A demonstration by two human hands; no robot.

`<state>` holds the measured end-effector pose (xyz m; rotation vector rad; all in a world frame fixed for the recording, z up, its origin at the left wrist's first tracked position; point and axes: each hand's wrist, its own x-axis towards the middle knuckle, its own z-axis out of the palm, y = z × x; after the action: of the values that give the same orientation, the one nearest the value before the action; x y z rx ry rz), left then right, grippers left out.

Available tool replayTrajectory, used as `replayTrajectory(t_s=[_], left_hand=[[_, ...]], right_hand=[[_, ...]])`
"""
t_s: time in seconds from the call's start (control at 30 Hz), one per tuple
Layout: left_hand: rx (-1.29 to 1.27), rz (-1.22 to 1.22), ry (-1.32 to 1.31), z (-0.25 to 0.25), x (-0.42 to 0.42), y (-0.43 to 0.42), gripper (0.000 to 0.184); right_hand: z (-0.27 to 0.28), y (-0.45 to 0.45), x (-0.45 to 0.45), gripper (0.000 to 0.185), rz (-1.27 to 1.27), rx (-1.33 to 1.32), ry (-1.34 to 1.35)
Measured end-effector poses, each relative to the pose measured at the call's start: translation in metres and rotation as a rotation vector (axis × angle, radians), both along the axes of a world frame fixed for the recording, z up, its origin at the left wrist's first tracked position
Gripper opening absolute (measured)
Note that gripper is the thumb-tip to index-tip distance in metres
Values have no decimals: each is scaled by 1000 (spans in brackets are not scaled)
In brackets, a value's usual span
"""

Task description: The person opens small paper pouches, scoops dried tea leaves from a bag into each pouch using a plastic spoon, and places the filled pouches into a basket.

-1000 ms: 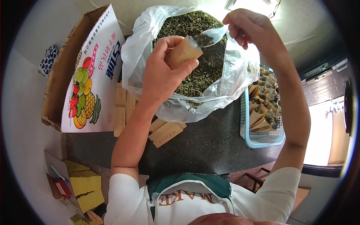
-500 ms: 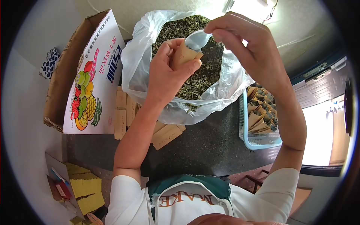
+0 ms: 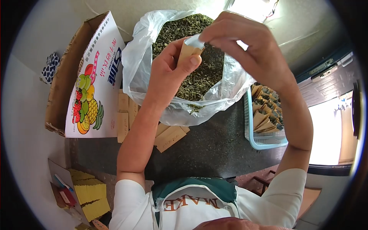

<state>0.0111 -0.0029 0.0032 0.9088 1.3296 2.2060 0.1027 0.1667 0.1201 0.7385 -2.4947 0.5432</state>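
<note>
The hands (image 3: pixel 165 71) (image 3: pixel 251 48) clamp a paper packet (image 3: pixel 185 54) (left) and spoon (image 3: pixel 194 41) (right), the apron (image 3: pixel 189 209) reading "MAKE", carton (image 3: pixel 100 80) "CHENG".

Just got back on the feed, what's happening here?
A person's left hand holds a small brown paper packet, while the right hand has a clear spoon tipped into its mouth. Both are above an open plastic bag of dried leaves. More packets lie on the dark table, and a blue basket at the person's right holds many others. How full the held packet is, I can't tell.
</note>
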Motion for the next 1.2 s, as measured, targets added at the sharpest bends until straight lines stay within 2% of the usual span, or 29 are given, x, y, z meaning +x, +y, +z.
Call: replayTrajectory(t_s=[0.1, 0.27, 0.3, 0.37, 0.47, 0.57, 0.6, 0.67, 0.7, 0.73, 0.77, 0.8, 0.87, 0.9, 0.97, 1.07, 1.13, 1.2], left_hand=[[13, -44, -51, 0, -3, -4, 54], [106, -119, -16, 5, -6, -6, 52], [120, -133, 4, 7, -4, -6, 50], [139, -175, 18, 10, -1, -7, 48], [157, -262, 36, 12, 9, -11, 48], [123, -334, 32, 15, 25, -16, 46], [114, -367, 23, 14, 31, -16, 46], [155, -409, -8, 8, 41, -13, 50], [189, -419, -11, 3, 47, -11, 51], [197, -426, 101, 5, 52, -9, 51], [101, -431, 129, 8, 56, -8, 48], [7, -425, 167, 10, 64, -7, 46], [-11, -517, 144, 5, 100, 7, 42], [7, -541, 110, 4, 112, 11, 43], [-127, -539, 204, 1, 126, 13, 46], [-212, -598, 292, -20, 135, 16, 46], [-289, -639, 333, -24, 138, 11, 45], [-358, -674, 344, -27, 141, 6, 42]], right_hand=[[7, 9, 4, 11, -28, -55, 19], [16, 17, 10, 13, -80, 158, 273], [7, 17, 11, 16, -151, 93, 204], [0, 10, 15, 11, -115, -40, 99], [-2, -10, 25, 14, -105, -39, 53], [10, -18, 45, 19, -182, -75, -298], [7, -21, 47, 16, -109, -176, -287], [-7, -18, 49, 14, 25, -216, -152], [-2, -13, 56, 16, -1, -6, -117], [-3, -13, 66, 13, -5, -65, -192], [-1, -10, 74, 10, 4, -119, -257], [12, -3, 84, 7, 110, -169, -170], [21, 4, 131, 13, 0, -179, 0], [27, 0, 147, 13, -14, -181, -2], [35, -7, 181, 5, -460, -210, -269], [14, 35, 229, 10, -440, -272, -98], [28, 25, 263, 12, -997, -112, -233], [-1, 69, 300, 8, -857, -118, -179]])
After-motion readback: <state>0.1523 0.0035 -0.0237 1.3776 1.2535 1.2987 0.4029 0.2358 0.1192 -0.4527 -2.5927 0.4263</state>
